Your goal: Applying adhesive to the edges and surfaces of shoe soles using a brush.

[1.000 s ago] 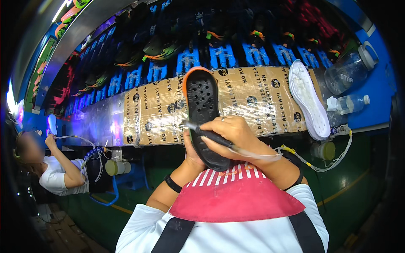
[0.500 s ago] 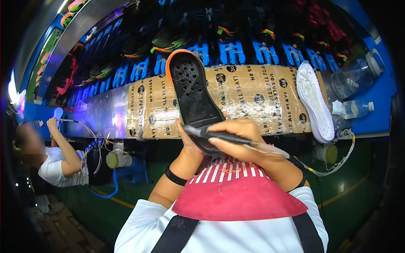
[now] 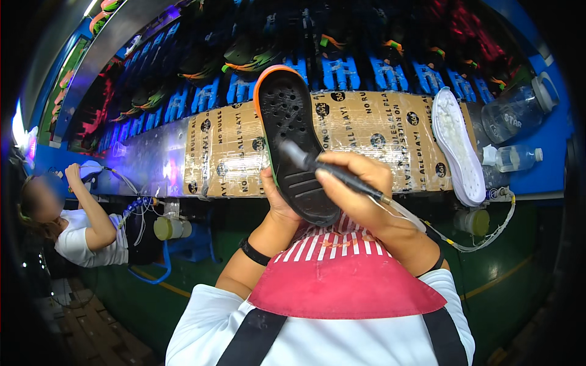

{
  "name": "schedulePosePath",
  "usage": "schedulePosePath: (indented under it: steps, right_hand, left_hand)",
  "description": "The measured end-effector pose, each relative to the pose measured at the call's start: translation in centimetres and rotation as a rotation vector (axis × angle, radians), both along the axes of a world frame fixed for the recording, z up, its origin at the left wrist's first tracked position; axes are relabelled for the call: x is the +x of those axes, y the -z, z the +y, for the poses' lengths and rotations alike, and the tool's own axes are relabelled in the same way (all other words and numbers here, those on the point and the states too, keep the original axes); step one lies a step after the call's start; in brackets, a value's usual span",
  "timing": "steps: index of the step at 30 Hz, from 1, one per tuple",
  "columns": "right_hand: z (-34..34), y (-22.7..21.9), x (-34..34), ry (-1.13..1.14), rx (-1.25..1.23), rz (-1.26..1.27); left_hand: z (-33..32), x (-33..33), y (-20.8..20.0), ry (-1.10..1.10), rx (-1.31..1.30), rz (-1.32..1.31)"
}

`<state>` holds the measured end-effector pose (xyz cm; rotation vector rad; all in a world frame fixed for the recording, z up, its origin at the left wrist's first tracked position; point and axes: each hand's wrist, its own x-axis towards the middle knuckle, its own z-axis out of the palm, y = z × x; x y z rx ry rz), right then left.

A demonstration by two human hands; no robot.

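Dim workshop, violet light at upper left; a long tabletop (image 3: 366,122) runs across the view, its surface wrapped in brown printed cardboard under glossy tape. Beyond it, rows of dark shoes sit on blue holders (image 3: 342,73), some with orange or green trim.

Left hand (image 3: 278,204) grips a sole (image 3: 293,140) from beneath, fingers curled round its lower end. Sole is black, matte, oval and long, held tilted up in front of the chest, over the tabletop's near edge. Orange rim shows round its toe end. Its face carries small round holes near the top and shallow cross grooves near the heel.

Right hand (image 3: 357,183) is closed on a tool (image 3: 329,171), pinched pen-fashion between thumb and fingers. Tool is slim, dark, rod-shaped; its blunt tip touches the middle of the sole. A thin pale cord (image 3: 476,244) trails from its rear end toward the right.

White sole (image 3: 455,143), pebbled in texture, lies flat on the tabletop at right, well apart from the hands. Just beside it stand two clear plastic bottles, a large one (image 3: 516,110) and a small one (image 3: 513,157).

Wearer has a black wristband (image 3: 253,251) on the left wrist, white sleeves, and a red bib with white stripes (image 3: 342,274).

At far left a co-worker (image 3: 79,232) in a white shirt raises one hand to the tabletop edge.
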<state>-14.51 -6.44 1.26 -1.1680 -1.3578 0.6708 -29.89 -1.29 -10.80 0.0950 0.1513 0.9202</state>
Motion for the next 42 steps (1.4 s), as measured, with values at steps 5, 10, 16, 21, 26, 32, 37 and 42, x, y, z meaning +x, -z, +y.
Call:
schedulePosePath:
  steps: [5,10,16,21,26,32,37,42]
  right_hand:
    - [1.0,0.8,-0.3,0.109,0.209,-0.176]
    - [0.7,0.3,0.1,-0.267,-0.018,-0.050]
    - [-0.1,1.2,0.7,-0.098,-0.053,-0.083]
    - [-0.3,2.0,-0.6,-0.309,0.121,-0.276]
    - [-0.7,0.4,0.3,-0.447,-0.137,0.019]
    - [-0.8,2.2,-0.1,-0.406,-0.197,-0.009]
    - [-0.5,1.9,1.3,-0.615,-0.223,0.089]
    - [-0.5,1.9,0.9,-0.481,-0.180,-0.073]
  left_hand:
    - [0.1,0.5,-0.7,-0.004,0.041,0.127]
    - [0.7,0.0,1.0,0.015,0.136,0.198]
    - [1.5,0.3,-0.5,-0.080,0.107,0.247]
    - [1.4,1.1,-2.0,-0.045,0.195,0.116]
    - [2.3,0.0,-2.6,-0.103,0.175,0.090]
    - [2.8,-0.5,-3.4,-0.139,0.247,0.201]
    - [3.5,-1.5,-3.6,-0.101,0.299,0.203]
    - [4.4,-2.6,-4.1,-0.062,0.366,0.239]
